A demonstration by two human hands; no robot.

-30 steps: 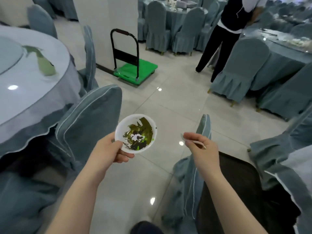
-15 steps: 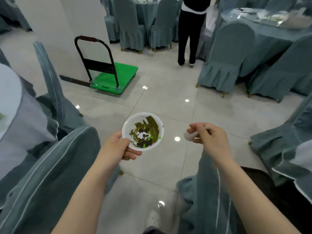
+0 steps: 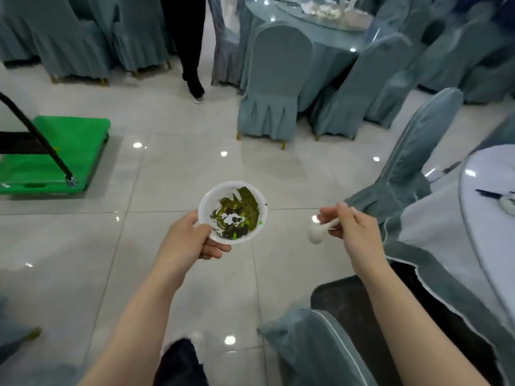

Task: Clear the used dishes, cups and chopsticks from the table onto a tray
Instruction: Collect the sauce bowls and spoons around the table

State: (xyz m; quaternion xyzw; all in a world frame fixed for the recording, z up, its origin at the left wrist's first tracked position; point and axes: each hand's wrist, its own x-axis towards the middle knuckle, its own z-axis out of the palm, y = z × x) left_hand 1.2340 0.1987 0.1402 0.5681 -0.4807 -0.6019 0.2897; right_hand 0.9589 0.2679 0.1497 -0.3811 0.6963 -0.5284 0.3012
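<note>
My left hand [image 3: 189,238] grips a small white bowl [image 3: 232,212] by its near rim, thumb on top; the bowl is smeared with dark green and black sauce and is held level over the floor. To its right, my right hand [image 3: 352,229] pinches the handle of a white ceramic spoon [image 3: 319,232], whose scoop hangs down to the left. Bowl and spoon are apart. At the right edge is a round table [image 3: 485,201] with a white cloth and a dark utensil [image 3: 492,194] lying on it. No tray is in view.
A green platform trolley [image 3: 53,157] with a black handle stands on the tiled floor at left. Blue-covered chairs [image 3: 274,87] ring another laid table [image 3: 320,26] ahead. A person's dark legs [image 3: 192,45] stand at the top. A covered chair [image 3: 315,344] is close at lower right.
The view has swung to the right: the trolley slid to the left edge and the table at right came into sight. The spoon's scoop now hangs clear below my right hand.
</note>
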